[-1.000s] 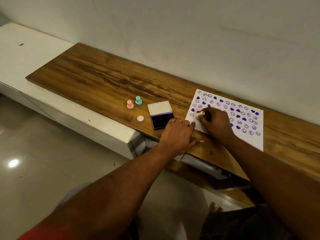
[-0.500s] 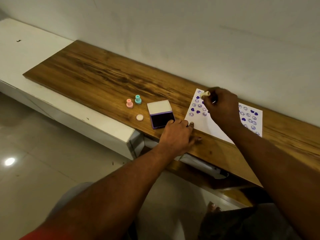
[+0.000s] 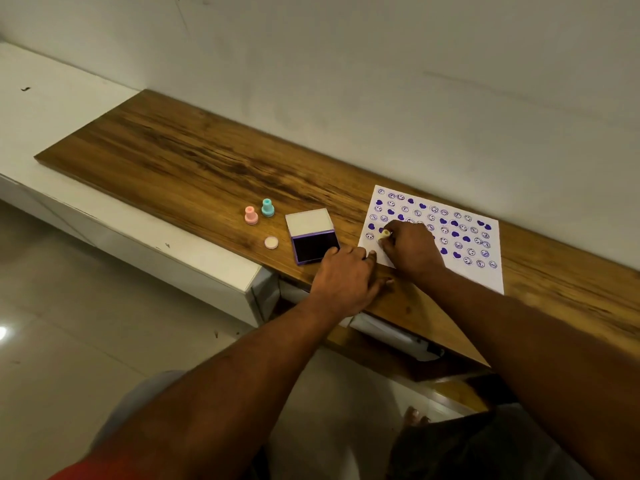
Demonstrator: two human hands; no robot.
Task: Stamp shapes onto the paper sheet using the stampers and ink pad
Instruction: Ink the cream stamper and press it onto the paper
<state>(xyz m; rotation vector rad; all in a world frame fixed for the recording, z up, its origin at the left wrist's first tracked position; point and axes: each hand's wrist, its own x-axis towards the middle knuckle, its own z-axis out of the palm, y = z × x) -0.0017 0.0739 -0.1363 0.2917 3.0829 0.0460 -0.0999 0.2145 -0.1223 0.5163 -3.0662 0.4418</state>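
A white paper sheet (image 3: pixel 460 233) lies on the wooden board, covered with several purple hearts and smiley prints. My right hand (image 3: pixel 410 247) grips a small yellow stamper (image 3: pixel 383 234) and presses it down on the sheet's near-left part. My left hand (image 3: pixel 346 277) rests flat on the board's front edge, fingertips on the paper's corner, beside the open ink pad (image 3: pixel 313 242) with its dark purple pad and raised white lid. A pink stamper (image 3: pixel 251 215) and a teal stamper (image 3: pixel 267 207) stand upright left of the pad. A round pale cap (image 3: pixel 271 242) lies near them.
The wooden board (image 3: pixel 194 168) runs along a white wall and sits on a white cabinet (image 3: pixel 145 251). An open drawer (image 3: pixel 391 332) shows below the board's front edge. Tiled floor lies below at the left.
My right hand, lifted over the sheet's far-left corner half a second ago, has come back down and presses the yellow stamper on the near-left part. My left hand has stayed in place.
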